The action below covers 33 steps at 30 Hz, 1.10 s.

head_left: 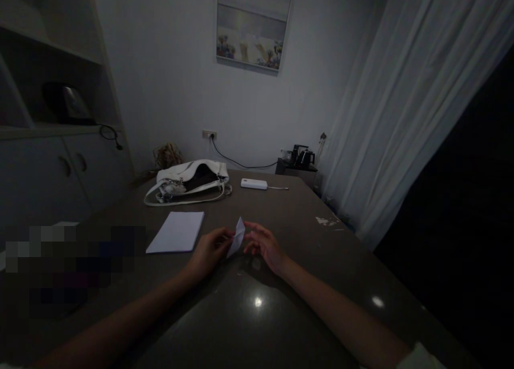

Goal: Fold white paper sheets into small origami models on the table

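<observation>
Right of the right hand (265, 247), the table (321, 262) stood open to its right edge, apart from a few white scraps (327, 220) near that edge. Just left of the left hand (209, 251), which pinched a folded paper (237, 236), a paper stack (176, 231) blocked the way. Along the far edge lay 2 obstacles, a white handbag (188, 180) and a power bank (254, 183), with a narrow gap between them.

Table (305, 240): folded paper (236, 238) sits near centre, between left hand (209, 254) and right hand (265, 247). Paper stack (176, 232) lies left of the hands. Handbag (188, 180) is behind the stack, at the far edge. Power bank (254, 183) is right of the handbag. Kettle (303, 156) stands beyond the far right corner.
</observation>
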Each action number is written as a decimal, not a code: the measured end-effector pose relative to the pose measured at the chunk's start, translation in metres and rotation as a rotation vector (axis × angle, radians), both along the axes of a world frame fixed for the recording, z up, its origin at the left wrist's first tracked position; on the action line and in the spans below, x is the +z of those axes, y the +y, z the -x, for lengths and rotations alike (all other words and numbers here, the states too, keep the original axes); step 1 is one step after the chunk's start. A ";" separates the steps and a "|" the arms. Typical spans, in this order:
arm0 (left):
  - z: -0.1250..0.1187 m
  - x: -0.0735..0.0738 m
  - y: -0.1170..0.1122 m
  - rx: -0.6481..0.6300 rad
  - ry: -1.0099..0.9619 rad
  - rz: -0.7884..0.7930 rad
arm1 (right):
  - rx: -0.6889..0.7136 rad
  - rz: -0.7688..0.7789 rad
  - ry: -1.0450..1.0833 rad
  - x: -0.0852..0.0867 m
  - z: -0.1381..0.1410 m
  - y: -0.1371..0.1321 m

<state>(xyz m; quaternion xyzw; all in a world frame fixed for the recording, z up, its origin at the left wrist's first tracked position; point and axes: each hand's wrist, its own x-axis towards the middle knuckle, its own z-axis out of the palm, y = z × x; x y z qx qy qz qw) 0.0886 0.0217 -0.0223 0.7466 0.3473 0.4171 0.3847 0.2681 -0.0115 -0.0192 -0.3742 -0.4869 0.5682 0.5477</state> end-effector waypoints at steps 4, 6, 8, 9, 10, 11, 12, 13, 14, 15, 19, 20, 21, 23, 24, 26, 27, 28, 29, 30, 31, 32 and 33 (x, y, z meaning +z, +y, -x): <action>0.001 0.000 0.000 -0.002 0.017 -0.018 | 0.060 -0.006 0.017 0.000 -0.003 0.000; 0.001 0.000 0.001 0.003 0.023 -0.025 | 0.088 -0.009 0.029 0.000 -0.005 0.000; 0.001 0.000 0.002 0.004 0.017 -0.026 | 0.100 -0.002 0.038 -0.001 -0.006 0.001; 0.001 -0.001 0.002 0.003 0.012 -0.026 | 0.098 0.004 0.042 -0.002 -0.006 0.001; 0.001 -0.001 0.002 0.002 0.010 -0.027 | 0.094 0.010 0.046 -0.002 -0.006 0.002; 0.000 -0.001 0.002 0.001 0.012 -0.029 | 0.088 0.015 0.048 -0.002 -0.006 0.002; 0.000 -0.001 0.002 0.004 0.018 -0.034 | 0.080 0.018 0.051 -0.003 -0.006 0.003; 0.000 -0.001 0.001 0.009 0.024 -0.046 | 0.070 0.022 0.054 -0.003 -0.006 0.003; 0.000 0.000 0.000 0.013 0.030 -0.067 | 0.059 0.027 0.059 -0.004 -0.006 0.004; -0.001 0.000 0.000 0.014 0.033 -0.091 | 0.051 0.032 0.064 -0.004 -0.006 0.004; 0.000 0.001 -0.002 -0.015 0.035 -0.167 | 0.037 0.040 0.057 -0.004 -0.005 0.005; 0.000 0.000 -0.001 -0.022 0.038 -0.174 | 0.042 0.039 0.048 -0.004 -0.005 0.005; 0.001 -0.001 -0.001 -0.026 0.043 -0.182 | 0.047 0.039 0.042 -0.004 -0.005 0.005; 0.001 -0.002 0.001 -0.029 0.055 -0.195 | 0.065 0.038 0.036 -0.003 -0.005 0.004; 0.002 -0.002 0.002 -0.030 0.063 -0.198 | 0.075 0.037 0.035 -0.003 -0.005 0.003; 0.002 -0.002 0.002 -0.025 0.075 -0.197 | 0.097 0.028 0.034 -0.002 -0.006 0.002; 0.002 -0.001 0.002 -0.021 0.079 -0.195 | 0.112 0.020 0.033 -0.001 -0.006 0.001; 0.002 0.000 0.001 -0.020 0.081 -0.194 | 0.126 0.012 0.032 -0.001 -0.006 0.001; 0.002 0.001 0.001 -0.021 0.080 -0.194 | 0.139 0.003 0.030 -0.001 -0.007 0.001; 0.002 0.001 0.001 -0.024 0.078 -0.195 | 0.152 -0.005 0.028 -0.001 -0.007 0.000; 0.002 0.002 0.001 -0.026 0.075 -0.197 | 0.163 -0.010 0.026 -0.001 -0.007 0.000; 0.002 0.002 0.001 -0.026 0.071 -0.199 | 0.173 -0.013 0.025 0.000 -0.008 0.000; 0.003 0.002 0.001 -0.022 0.067 -0.203 | 0.181 -0.015 0.025 0.000 -0.008 -0.001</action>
